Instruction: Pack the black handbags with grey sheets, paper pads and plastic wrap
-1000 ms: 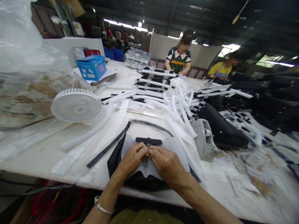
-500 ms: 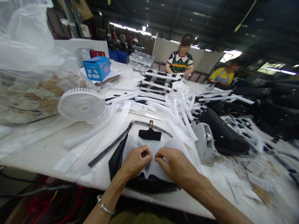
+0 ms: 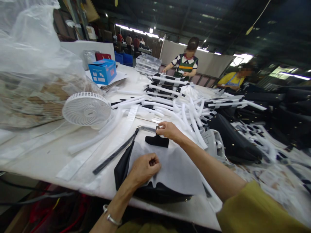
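From the head camera, the right hand point(image 3: 167, 129) reaches forward, its fingers pinched on the top end of the black tab point(image 3: 157, 141). The left hand point(image 3: 144, 166) is clenched, resting on the white sheet point(image 3: 175, 168) spread over the black bag point(image 3: 122, 165) at the near edge of the desk point(image 3: 48, 152). The sheet covers most of the bag, while the tab and strap point(image 3: 114, 155) lie bare, so the wrapping looks partway done. A fan point(image 3: 86, 108), a blue box point(image 3: 103, 71) and piled white-wrapped straps point(image 3: 175, 103) crowd the desk. Two people work at its far end in a dim workshop.
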The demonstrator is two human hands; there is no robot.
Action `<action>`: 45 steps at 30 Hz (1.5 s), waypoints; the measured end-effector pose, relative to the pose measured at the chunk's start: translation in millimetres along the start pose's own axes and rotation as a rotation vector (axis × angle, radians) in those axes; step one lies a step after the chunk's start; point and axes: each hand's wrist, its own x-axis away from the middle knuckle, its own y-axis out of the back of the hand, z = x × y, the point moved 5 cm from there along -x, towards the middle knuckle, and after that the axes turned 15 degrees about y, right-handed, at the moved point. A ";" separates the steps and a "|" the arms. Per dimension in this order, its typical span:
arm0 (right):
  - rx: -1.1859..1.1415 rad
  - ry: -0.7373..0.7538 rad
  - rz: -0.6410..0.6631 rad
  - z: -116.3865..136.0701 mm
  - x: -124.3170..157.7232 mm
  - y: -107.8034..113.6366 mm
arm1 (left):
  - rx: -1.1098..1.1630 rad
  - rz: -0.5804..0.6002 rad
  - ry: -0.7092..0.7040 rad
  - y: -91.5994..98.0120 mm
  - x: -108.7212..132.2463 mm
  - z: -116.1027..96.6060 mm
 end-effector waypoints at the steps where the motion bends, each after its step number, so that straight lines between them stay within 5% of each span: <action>1: -0.014 0.013 -0.003 2.3 2.6 -0.9 | 0.002 -0.002 -0.003 0.6 0.0 -0.7; 7: -0.033 0.219 -0.035 29.3 59.8 -2.0 | 0.053 -0.032 0.011 6.1 -2.3 -1.7; 16: 0.142 0.506 -0.182 34.7 133.5 -26.5 | 0.243 -0.289 0.107 15.3 -3.1 13.8; 25: 0.211 0.607 -0.094 39.1 150.2 -47.5 | 0.328 -0.548 0.081 30.2 5.8 17.0; 45: 0.373 0.454 0.170 30.3 151.5 -63.1 | 0.297 -0.685 -0.099 32.5 12.5 14.1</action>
